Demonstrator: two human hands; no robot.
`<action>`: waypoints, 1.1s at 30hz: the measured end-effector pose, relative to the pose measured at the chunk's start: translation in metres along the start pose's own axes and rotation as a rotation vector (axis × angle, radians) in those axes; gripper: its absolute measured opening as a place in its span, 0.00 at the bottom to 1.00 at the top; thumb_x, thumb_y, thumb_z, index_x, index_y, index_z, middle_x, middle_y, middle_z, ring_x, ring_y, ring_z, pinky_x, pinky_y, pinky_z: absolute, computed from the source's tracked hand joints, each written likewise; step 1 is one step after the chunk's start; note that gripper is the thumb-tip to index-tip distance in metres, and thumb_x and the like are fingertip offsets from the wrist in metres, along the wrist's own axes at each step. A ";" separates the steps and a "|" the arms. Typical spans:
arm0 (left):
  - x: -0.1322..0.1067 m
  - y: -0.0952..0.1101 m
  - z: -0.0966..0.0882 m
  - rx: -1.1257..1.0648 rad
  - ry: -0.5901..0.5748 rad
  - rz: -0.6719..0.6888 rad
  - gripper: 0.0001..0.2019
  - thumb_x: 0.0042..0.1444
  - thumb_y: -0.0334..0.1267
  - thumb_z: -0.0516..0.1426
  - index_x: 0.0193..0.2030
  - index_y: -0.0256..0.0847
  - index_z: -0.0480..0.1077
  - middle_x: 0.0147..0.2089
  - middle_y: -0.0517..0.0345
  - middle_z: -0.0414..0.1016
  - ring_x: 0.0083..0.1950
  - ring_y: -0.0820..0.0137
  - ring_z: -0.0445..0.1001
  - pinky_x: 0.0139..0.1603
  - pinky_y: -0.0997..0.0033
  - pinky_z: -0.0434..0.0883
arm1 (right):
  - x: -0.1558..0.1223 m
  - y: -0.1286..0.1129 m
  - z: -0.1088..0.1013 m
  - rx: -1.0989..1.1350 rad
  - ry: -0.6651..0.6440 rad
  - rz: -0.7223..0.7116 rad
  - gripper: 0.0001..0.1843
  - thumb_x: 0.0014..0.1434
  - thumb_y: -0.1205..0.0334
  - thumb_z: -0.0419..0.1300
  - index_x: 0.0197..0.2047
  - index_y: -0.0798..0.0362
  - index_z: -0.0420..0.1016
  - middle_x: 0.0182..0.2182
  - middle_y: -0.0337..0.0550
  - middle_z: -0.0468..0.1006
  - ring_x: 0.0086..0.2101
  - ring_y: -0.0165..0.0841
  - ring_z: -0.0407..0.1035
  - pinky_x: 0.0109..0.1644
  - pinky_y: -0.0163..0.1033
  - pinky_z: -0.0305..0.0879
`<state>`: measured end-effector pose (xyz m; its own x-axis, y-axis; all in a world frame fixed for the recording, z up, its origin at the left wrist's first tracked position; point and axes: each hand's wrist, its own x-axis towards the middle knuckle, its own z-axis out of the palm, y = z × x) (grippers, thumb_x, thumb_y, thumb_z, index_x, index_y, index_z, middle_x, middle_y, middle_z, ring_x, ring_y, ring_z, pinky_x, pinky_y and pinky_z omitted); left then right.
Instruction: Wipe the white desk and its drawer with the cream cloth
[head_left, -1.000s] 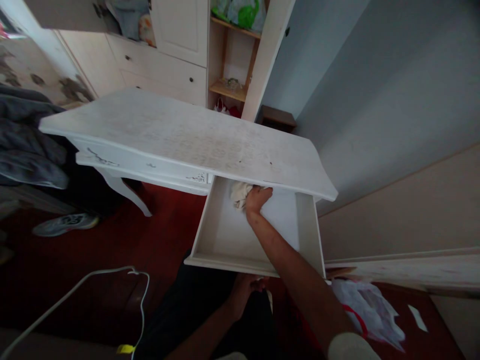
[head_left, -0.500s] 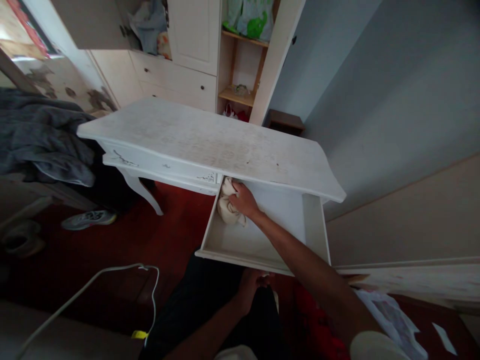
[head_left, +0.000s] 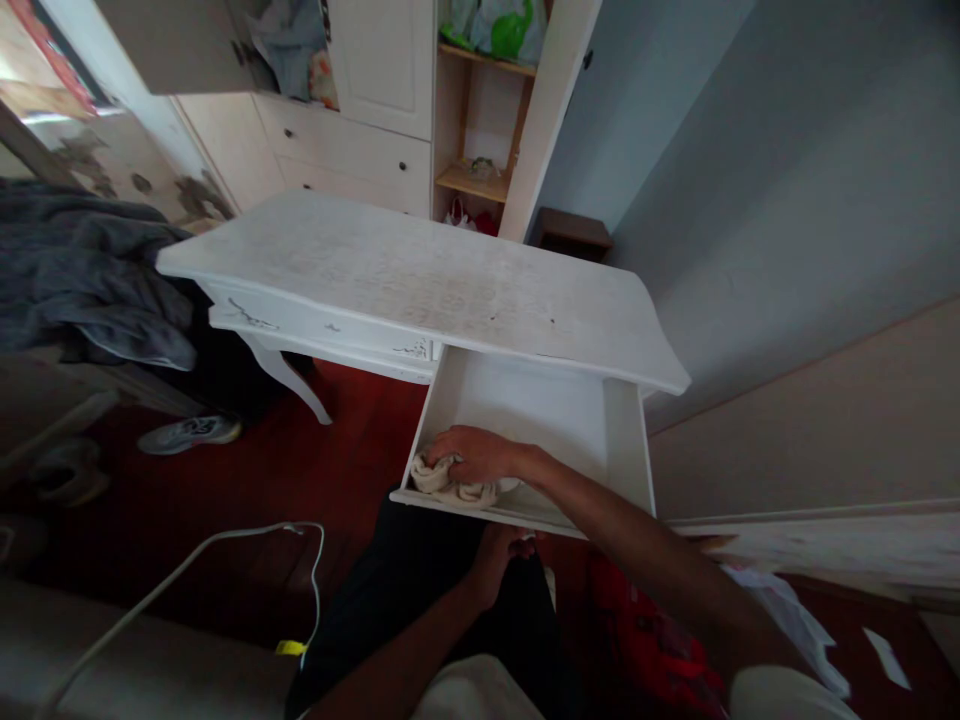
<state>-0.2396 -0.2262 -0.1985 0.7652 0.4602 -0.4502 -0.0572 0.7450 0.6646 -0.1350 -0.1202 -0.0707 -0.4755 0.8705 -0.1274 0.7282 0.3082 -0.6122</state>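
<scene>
My right hand (head_left: 480,455) is inside the pulled-out drawer (head_left: 630,450), its fingers closed on a crumpled cream cloth (head_left: 442,480). The cloth is bunched in the drawer's front left corner, against the side and front panel. Below the drawer front, my left hand (head_left: 499,565) is over my dark trousers with its fingers curled. A small pale bit shows near its fingertips, too small and dim to name. The drawer belongs to a white desk (head_left: 405,265) with a stained, worn top.
Beyond the desk stands a white wardrobe (head_left: 382,70) with open doors and bags on a shelf. Dark grey clothing (head_left: 90,270) is heaped at left. A sneaker (head_left: 187,435) lies on the red floor, a white cable (head_left: 217,540) nearer me. A grey wall closes the right.
My right hand has drawn the cream cloth from the back left of the drawer forward to its front left corner. The left hand has stayed nearly in place.
</scene>
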 end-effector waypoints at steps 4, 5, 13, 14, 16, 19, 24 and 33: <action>-0.003 0.002 0.003 -0.022 0.010 0.029 0.15 0.42 0.47 0.62 0.31 0.35 0.74 0.31 0.52 0.77 0.28 0.70 0.70 0.31 0.69 0.64 | -0.017 0.004 -0.003 -0.020 -0.039 0.095 0.24 0.52 0.78 0.57 0.51 0.57 0.80 0.50 0.50 0.81 0.48 0.38 0.74 0.55 0.40 0.64; -0.003 0.002 0.004 -0.020 0.017 0.036 0.15 0.42 0.47 0.62 0.31 0.36 0.74 0.31 0.52 0.77 0.28 0.71 0.69 0.30 0.69 0.64 | -0.024 0.005 -0.003 -0.032 -0.046 0.133 0.24 0.52 0.77 0.57 0.52 0.56 0.80 0.50 0.50 0.81 0.48 0.38 0.74 0.54 0.40 0.65; -0.002 -0.003 0.003 -0.022 0.098 0.040 0.12 0.42 0.44 0.63 0.29 0.36 0.74 0.29 0.55 0.78 0.26 0.72 0.69 0.30 0.69 0.65 | -0.122 0.022 -0.003 -0.047 -0.065 0.348 0.26 0.50 0.79 0.58 0.51 0.55 0.81 0.47 0.48 0.82 0.46 0.37 0.75 0.52 0.40 0.66; -0.002 -0.003 0.002 -0.016 0.092 0.042 0.12 0.42 0.43 0.63 0.30 0.36 0.75 0.29 0.55 0.78 0.26 0.71 0.69 0.30 0.69 0.66 | -0.137 0.023 -0.003 -0.080 -0.080 0.388 0.26 0.49 0.79 0.59 0.51 0.53 0.81 0.46 0.46 0.83 0.46 0.37 0.75 0.51 0.39 0.66; -0.002 -0.003 0.001 0.003 0.084 0.045 0.12 0.43 0.44 0.63 0.29 0.36 0.76 0.29 0.55 0.78 0.26 0.71 0.69 0.30 0.69 0.66 | -0.164 0.022 -0.001 -0.184 -0.108 0.485 0.26 0.48 0.80 0.59 0.49 0.51 0.82 0.43 0.44 0.83 0.42 0.37 0.75 0.47 0.39 0.66; -0.001 -0.003 -0.002 0.043 0.078 0.040 0.12 0.42 0.45 0.63 0.27 0.36 0.76 0.28 0.53 0.78 0.26 0.70 0.70 0.30 0.69 0.66 | -0.190 0.018 0.004 -0.346 -0.101 0.621 0.25 0.49 0.81 0.60 0.46 0.50 0.83 0.39 0.48 0.82 0.40 0.41 0.74 0.39 0.41 0.65; 0.001 -0.003 -0.006 0.084 0.091 0.022 0.14 0.40 0.46 0.64 0.27 0.36 0.77 0.28 0.53 0.78 0.27 0.68 0.71 0.31 0.67 0.68 | -0.189 0.027 0.002 -0.610 -0.068 0.706 0.16 0.56 0.76 0.58 0.43 0.51 0.79 0.41 0.51 0.79 0.44 0.43 0.71 0.40 0.42 0.66; 0.006 -0.004 -0.006 0.056 0.099 0.011 0.15 0.36 0.48 0.65 0.24 0.36 0.77 0.27 0.50 0.78 0.26 0.67 0.71 0.28 0.67 0.66 | -0.148 0.098 -0.046 -0.934 0.243 1.001 0.19 0.70 0.66 0.45 0.57 0.53 0.71 0.56 0.58 0.72 0.53 0.45 0.67 0.51 0.50 0.68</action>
<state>-0.2389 -0.2234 -0.2070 0.6973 0.5161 -0.4974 -0.0274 0.7126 0.7010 0.0299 -0.2015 -0.0761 0.4651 0.8852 -0.0008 0.8067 -0.4235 0.4122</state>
